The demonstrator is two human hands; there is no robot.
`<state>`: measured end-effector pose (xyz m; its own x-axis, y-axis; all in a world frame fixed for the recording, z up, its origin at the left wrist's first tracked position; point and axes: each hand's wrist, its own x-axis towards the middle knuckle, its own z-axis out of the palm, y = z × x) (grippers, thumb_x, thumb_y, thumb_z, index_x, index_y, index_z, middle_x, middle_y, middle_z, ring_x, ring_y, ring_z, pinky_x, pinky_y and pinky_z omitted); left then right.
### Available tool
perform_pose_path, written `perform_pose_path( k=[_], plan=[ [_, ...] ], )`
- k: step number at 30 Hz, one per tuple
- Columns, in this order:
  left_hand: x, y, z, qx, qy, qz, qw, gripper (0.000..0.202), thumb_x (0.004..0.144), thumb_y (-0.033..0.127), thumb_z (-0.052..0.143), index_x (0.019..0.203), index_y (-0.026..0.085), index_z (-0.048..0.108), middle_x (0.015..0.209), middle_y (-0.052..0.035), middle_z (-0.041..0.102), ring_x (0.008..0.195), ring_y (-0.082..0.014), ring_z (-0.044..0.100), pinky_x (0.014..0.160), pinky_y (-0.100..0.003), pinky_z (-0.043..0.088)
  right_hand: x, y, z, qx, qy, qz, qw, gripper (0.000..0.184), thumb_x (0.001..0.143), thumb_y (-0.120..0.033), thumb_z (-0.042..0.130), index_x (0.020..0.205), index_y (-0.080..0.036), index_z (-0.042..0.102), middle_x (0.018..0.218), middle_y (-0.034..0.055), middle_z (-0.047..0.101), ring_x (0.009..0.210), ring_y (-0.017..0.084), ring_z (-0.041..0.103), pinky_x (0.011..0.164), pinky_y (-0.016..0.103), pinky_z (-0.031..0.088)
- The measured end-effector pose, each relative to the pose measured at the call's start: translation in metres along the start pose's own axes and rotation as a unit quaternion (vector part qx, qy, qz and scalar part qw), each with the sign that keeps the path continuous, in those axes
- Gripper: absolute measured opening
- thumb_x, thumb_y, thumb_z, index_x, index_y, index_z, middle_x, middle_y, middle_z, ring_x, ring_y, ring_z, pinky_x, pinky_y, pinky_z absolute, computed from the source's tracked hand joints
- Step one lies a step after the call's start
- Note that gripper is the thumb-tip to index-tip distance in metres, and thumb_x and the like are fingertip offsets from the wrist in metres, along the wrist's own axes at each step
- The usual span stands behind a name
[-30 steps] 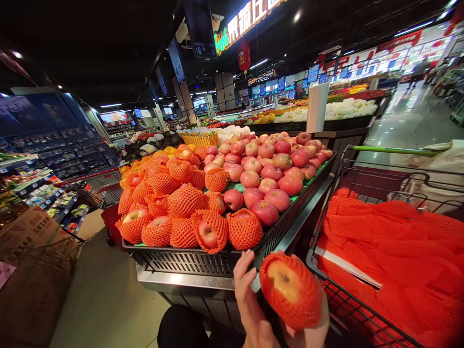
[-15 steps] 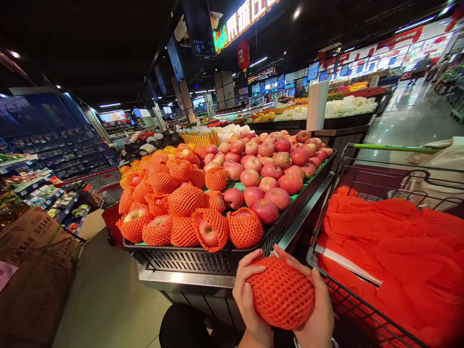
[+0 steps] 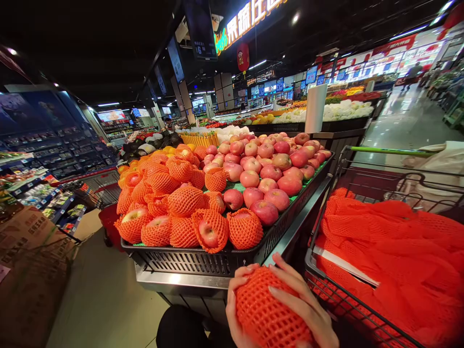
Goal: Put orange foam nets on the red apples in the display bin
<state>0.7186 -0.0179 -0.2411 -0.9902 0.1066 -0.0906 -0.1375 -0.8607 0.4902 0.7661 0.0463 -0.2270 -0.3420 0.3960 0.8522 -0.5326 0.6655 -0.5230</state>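
Observation:
An apple wrapped in an orange foam net [image 3: 266, 314] sits low in the middle of the head view, held between both my hands. My left hand [image 3: 234, 309] cups its left side with the fingertips over the top. My right hand [image 3: 306, 309] lies over its right and top, fingers curved round it. Just beyond stands a black display crate [image 3: 203, 261] with net-wrapped apples [image 3: 181, 203] on the left and bare red apples [image 3: 268, 169] on the right.
A shopping cart [image 3: 348, 295] at the right holds a heap of orange foam nets [image 3: 391, 251]. A cardboard box [image 3: 29, 261] stands at the left on the floor. More fruit displays and a white roll [image 3: 315, 108] lie behind; an aisle runs at the far right.
The wrapped apple was turned so its open end no longer shows. My right hand has come over the top of it, and both hands have dropped a little lower.

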Motion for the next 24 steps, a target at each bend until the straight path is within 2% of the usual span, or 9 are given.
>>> perform_pose_path(
  k=[5,8,11,13,15,17,19,21,24],
  plan=[
    [-0.005,0.003,0.005,0.006,-0.109,0.060,0.992,0.047,0.082,0.067,0.056,0.083,0.026,0.079,0.096,-0.0064,0.073,0.099,-0.0325,0.070,0.093,-0.051,0.059,0.005,-0.004,-0.003,0.070,0.083,-0.001,0.994,0.030,0.100,-0.034,0.052,0.101,-0.028,0.081,0.099,0.0081,0.079,0.099,0.034,0.075,0.079,0.056,0.065],
    [0.004,0.005,-0.005,0.088,-0.161,0.143,0.973,0.049,0.084,0.066,0.056,0.096,0.025,0.081,0.101,-0.0092,0.076,0.103,-0.0356,0.070,0.097,-0.054,0.057,0.000,-0.002,0.000,0.101,0.100,0.009,0.990,0.028,0.098,-0.037,0.056,0.098,-0.027,0.082,0.092,0.0081,0.079,0.095,0.034,0.076,0.078,0.057,0.065],
    [0.013,0.006,-0.017,0.157,-0.213,0.181,0.947,0.037,0.088,0.052,0.061,0.096,0.022,0.081,0.095,-0.0086,0.078,0.100,-0.0322,0.072,0.096,-0.048,0.058,-0.010,0.000,0.003,0.142,0.124,0.091,0.978,0.029,0.097,-0.044,0.058,0.111,-0.029,0.079,0.124,0.0091,0.074,0.118,0.037,0.068,0.099,0.064,0.055],
    [0.015,0.007,-0.021,0.159,-0.221,0.186,0.944,0.035,0.090,0.050,0.059,0.091,0.022,0.081,0.091,-0.0072,0.078,0.100,-0.0305,0.072,0.094,-0.045,0.059,-0.015,0.002,0.005,0.177,0.130,0.153,0.964,0.039,0.099,-0.053,0.053,0.125,-0.032,0.072,0.152,0.0070,0.054,0.136,0.040,0.054,0.112,0.069,0.041],
    [0.013,0.006,-0.021,0.143,-0.216,0.194,0.946,0.041,0.092,0.054,0.054,0.094,0.022,0.080,0.097,-0.0076,0.078,0.105,-0.0306,0.071,0.096,-0.045,0.058,-0.016,0.005,0.005,0.189,0.089,0.153,0.966,0.049,0.101,-0.060,0.043,0.131,-0.032,0.069,0.159,0.0068,0.046,0.142,0.041,0.047,0.115,0.070,0.037],
    [0.010,0.005,-0.020,0.129,-0.212,0.188,0.950,0.049,0.093,0.060,0.050,0.100,0.021,0.079,0.112,-0.0089,0.077,0.110,-0.0318,0.069,0.098,-0.046,0.058,-0.012,0.006,0.005,0.168,0.042,0.112,0.978,0.052,0.103,-0.059,0.038,0.125,-0.028,0.072,0.147,0.0080,0.060,0.136,0.037,0.055,0.112,0.060,0.046],
    [0.009,0.005,-0.018,0.134,-0.207,0.172,0.954,0.045,0.093,0.057,0.052,0.099,0.022,0.079,0.121,-0.0082,0.075,0.113,-0.0312,0.069,0.098,-0.046,0.058,-0.004,0.005,0.006,0.144,0.055,0.089,0.984,0.043,0.105,-0.049,0.040,0.114,-0.027,0.076,0.131,0.0033,0.072,0.124,0.026,0.066,0.106,0.042,0.054],
    [0.010,0.007,-0.017,0.156,-0.204,0.172,0.951,0.034,0.095,0.047,0.055,0.094,0.023,0.079,0.114,-0.0060,0.078,0.111,-0.0279,0.071,0.099,-0.042,0.059,0.002,0.002,0.009,0.137,0.096,0.097,0.981,0.037,0.105,-0.040,0.043,0.106,-0.027,0.078,0.122,-0.0026,0.076,0.114,0.017,0.071,0.101,0.028,0.055],
    [0.015,0.009,-0.017,0.196,-0.205,0.189,0.940,0.030,0.096,0.038,0.057,0.093,0.022,0.082,0.104,-0.0054,0.082,0.106,-0.0235,0.074,0.098,-0.035,0.059,0.000,0.003,0.013,0.147,0.116,0.115,0.976,0.036,0.104,-0.036,0.044,0.103,-0.027,0.079,0.119,-0.0056,0.077,0.111,0.013,0.071,0.100,0.021,0.053]
  ],
)
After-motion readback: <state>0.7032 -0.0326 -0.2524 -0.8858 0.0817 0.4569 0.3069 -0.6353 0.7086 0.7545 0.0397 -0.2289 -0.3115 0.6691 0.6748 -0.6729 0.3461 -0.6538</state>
